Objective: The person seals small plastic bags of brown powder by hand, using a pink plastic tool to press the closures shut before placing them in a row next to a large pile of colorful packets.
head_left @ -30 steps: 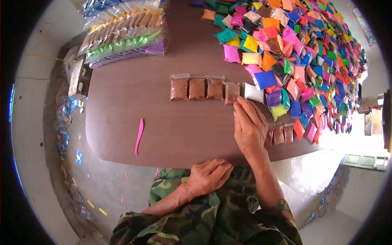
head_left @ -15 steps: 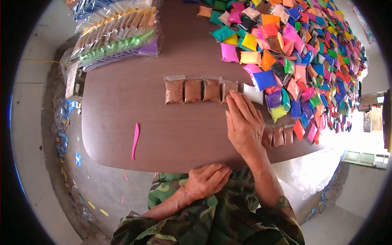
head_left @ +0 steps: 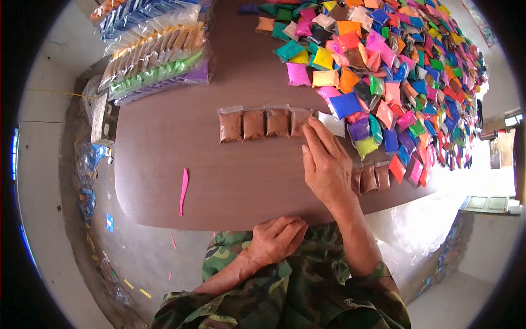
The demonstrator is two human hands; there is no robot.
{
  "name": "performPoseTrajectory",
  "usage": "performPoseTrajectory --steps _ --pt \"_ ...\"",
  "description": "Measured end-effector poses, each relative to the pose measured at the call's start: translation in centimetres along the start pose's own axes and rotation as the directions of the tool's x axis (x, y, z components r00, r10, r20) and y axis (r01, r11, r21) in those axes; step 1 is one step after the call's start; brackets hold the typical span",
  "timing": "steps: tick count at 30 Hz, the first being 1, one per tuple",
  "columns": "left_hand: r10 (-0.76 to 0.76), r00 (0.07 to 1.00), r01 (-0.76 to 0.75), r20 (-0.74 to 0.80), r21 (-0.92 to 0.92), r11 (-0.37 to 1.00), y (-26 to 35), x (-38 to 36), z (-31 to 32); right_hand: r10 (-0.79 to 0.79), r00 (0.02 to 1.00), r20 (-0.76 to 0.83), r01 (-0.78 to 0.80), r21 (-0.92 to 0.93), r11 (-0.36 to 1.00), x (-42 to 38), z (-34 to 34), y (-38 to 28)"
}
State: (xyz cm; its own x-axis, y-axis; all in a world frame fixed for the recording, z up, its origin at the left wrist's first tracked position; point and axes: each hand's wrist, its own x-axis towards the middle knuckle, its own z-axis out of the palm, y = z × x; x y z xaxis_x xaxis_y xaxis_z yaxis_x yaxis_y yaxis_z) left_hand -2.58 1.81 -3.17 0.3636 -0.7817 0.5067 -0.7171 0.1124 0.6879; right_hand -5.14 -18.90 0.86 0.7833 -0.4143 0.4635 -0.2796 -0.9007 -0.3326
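Observation:
Four brown packets in clear plastic lie in a row on the table; the rightmost brown packet [head_left: 300, 122] has the fingertips of my right hand [head_left: 329, 167] resting on its right edge. That hand's fingers are stretched out, with the thumb apart from them. A white packet [head_left: 332, 125] lies just beyond the fingers, partly covered by them. My left hand [head_left: 278, 239] rests at the table's front edge with its fingers curled in, and nothing shows in it. Near my right wrist lie several more brown packets [head_left: 368, 177], partly hidden by the hand.
A large heap of colourful packets [head_left: 383, 82] covers the right side of the dark table [head_left: 164, 148]. At the back left are stacked clear bags of packets [head_left: 159, 55]. A pink plastic knife [head_left: 183, 192] lies at the front left.
The fourth brown packet now sits more squarely in line with the row, more of it showing beside my right fingertips. The whole view has shifted slightly. My left hand stays curled at the edge.

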Motion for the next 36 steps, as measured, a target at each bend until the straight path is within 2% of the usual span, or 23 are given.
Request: performPoseTrajectory --steps 10,13,16,22,31,36 --pt "0.006 0.999 -0.006 -0.038 0.000 1.000 0.1 0.2 0.3 0.023 1.000 0.015 -0.022 -0.067 0.997 -1.6 -1.5 0.2" --pt "0.009 1.000 -0.009 -0.022 0.016 1.000 0.3 0.5 0.0 -0.024 0.999 0.032 0.026 -0.052 0.998 0.4 -1.2 0.1" --pt "0.000 1.000 0.001 -0.014 0.022 1.000 0.4 0.5 -0.1 -0.032 0.995 0.100 0.045 -0.131 0.990 1.2 0.4 1.0" --pt "-0.029 1.000 0.029 0.004 0.002 1.000 0.3 0.1 0.2 -0.109 0.985 0.137 0.134 -0.188 0.973 1.4 0.6 1.4" --pt "0.036 0.999 -0.036 -0.004 0.027 0.999 0.6 1.1 -0.2 -0.155 0.984 0.091 0.169 -0.179 0.969 2.4 0.7 1.3" --pt "-0.103 0.994 0.105 0.036 -0.068 0.992 1.2 0.5 -0.2 -0.131 0.990 0.046 0.136 -0.114 0.984 1.4 1.4 2.2"
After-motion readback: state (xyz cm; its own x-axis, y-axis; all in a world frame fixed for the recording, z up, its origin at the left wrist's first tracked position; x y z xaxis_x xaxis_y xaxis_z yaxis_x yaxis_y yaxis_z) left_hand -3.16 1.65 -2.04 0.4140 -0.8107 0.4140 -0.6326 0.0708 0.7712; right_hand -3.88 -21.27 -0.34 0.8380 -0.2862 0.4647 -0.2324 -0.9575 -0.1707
